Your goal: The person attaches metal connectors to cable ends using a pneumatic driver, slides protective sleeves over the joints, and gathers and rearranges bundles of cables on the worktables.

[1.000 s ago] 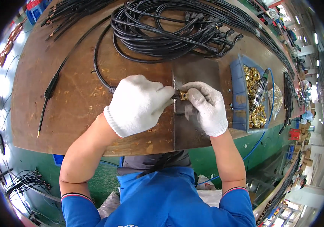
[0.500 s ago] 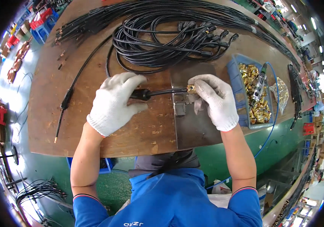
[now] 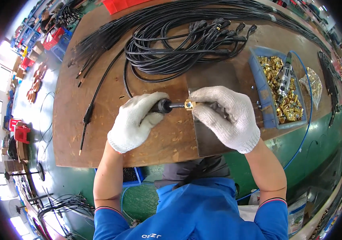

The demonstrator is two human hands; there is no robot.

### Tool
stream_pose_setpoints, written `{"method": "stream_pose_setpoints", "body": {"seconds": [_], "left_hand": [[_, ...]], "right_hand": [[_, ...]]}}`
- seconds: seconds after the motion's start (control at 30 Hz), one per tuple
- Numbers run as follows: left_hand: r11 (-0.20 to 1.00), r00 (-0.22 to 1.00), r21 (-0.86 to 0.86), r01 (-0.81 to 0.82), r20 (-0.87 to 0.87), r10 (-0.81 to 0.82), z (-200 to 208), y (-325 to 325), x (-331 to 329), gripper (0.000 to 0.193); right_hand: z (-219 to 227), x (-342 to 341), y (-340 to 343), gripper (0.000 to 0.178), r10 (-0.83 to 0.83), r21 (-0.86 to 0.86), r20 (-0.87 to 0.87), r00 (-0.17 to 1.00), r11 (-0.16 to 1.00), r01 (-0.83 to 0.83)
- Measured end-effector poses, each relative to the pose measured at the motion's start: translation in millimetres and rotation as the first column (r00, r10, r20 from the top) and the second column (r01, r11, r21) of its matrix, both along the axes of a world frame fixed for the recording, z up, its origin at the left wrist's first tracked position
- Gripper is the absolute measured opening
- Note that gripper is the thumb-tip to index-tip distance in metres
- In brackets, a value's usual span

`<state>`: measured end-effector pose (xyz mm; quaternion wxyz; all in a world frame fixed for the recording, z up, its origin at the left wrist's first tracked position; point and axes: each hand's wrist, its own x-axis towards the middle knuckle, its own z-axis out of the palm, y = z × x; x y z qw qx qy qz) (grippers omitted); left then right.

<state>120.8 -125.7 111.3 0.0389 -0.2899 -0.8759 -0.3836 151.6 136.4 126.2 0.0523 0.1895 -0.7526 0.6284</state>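
a black cable end (image 3: 87, 113) lies on the table (image 3: 70, 144) left of the left hand (image 3: 133, 123). that gloved hand wraps thumb and fingers around a black boot (image 3: 164, 106). between both hands, at the boot's right, a brass fitting (image 3: 189, 105) sits pinched in the thumb and forefinger of the right hand (image 3: 233, 116). right of this hand stands a blue bin (image 3: 262, 90) of brass parts (image 3: 291, 110), a silver tool (image 3: 285, 81) lying on them, then a clear bag (image 3: 314, 89).

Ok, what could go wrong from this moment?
The small gold-coloured metal fitting might slip, since the white-gloved right hand appears to pinch it only at one side. The silver cylindrical tool could shift or roll, lying on loose gold-coloured metal pieces in the blue plastic bin.
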Motion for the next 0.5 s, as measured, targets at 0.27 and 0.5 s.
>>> {"method": "stream_pose_setpoints", "body": {"seconds": [0.27, 0.5], "left_hand": [[0.980, 0.993, 0.170, -0.106, 0.074, 0.094, -14.8, 2.4, 8.7, 0.044], [0.997, 0.997, 0.023, 0.075, -0.003, -0.075, -2.9, -0.7, 5.2, 0.050]], "right_hand": [[2.8, 13.1, -1.8, 0.021, 0.039, 0.087, -0.125, 0.991, 0.996, -0.029], [-6.4, 13.9, -5.4, 0.020, 0.044, 0.039, -0.120, 0.992, 0.998, -0.040]]}}
